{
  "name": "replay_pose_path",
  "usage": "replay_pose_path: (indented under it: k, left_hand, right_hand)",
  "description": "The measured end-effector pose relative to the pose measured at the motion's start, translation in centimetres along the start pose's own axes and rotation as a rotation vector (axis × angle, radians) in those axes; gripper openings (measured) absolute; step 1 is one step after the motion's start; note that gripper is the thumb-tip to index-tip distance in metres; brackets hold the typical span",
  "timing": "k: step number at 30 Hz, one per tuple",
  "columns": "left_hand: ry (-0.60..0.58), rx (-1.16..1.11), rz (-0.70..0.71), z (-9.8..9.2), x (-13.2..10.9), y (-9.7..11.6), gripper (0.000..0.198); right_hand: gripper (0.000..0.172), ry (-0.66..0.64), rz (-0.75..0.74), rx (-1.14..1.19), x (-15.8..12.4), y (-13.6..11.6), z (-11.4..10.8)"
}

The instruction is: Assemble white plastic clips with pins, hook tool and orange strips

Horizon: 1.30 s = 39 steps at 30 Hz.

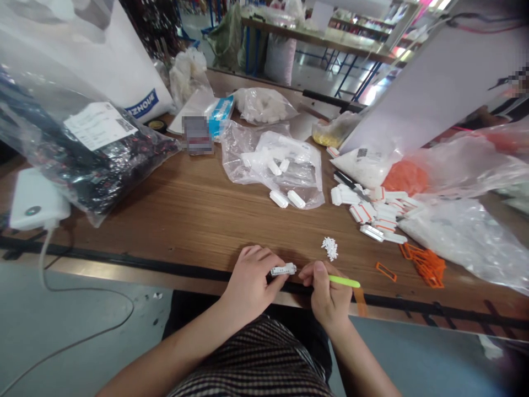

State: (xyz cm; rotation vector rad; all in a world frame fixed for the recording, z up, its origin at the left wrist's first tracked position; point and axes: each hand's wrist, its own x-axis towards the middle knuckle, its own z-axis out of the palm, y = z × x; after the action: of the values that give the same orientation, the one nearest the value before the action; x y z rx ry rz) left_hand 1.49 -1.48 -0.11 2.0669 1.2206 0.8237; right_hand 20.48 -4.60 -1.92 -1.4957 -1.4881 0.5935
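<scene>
Near the table's front edge, my left hand (252,278) is closed round one end of a small white plastic part (283,269) with a row of dark holes or dots along its side. Just right of that part, my right hand (328,289) pinches a slim tool with a yellow-green handle (345,282); its tip is hidden by my fingers or too small to see. A little pile of tiny white pieces (330,248) lies beyond my right hand. Farther right are a single orange rectangular frame (386,271) and a heap of orange frames (425,266).
White housings (378,212), some with orange edging, are heaped at the right beside clear plastic bags (463,237). Two white housings (287,199) lie by an open clear bag (273,154). At left sit a large bag of dark parts (111,160) and a white power bank (37,198) with a cable.
</scene>
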Motion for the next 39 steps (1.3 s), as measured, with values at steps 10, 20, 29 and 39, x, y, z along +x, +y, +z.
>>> replay_pose_path:
  k: [10,20,29,39]
  left_hand:
    - [-0.01,-0.001,-0.003,0.08,-0.09,-0.09,0.003]
    - [0.001,-0.005,-0.008,0.14,-0.1,-0.17,0.003]
    - [-0.005,0.001,-0.001,0.04,-0.05,-0.09,0.002]
    - [0.001,-0.012,0.004,0.13,0.0,-0.13,0.005]
  right_hand:
    - [0.047,0.04,0.046,0.052,-0.3,0.4,-0.04]
    - [0.04,-0.03,-0.111,-0.084,0.25,-0.23,-0.03]
    - [0.045,0.05,0.015,0.048,-0.34,0.58,-0.01]
    - [0.041,-0.014,-0.048,-0.027,-0.04,0.28,-0.14]
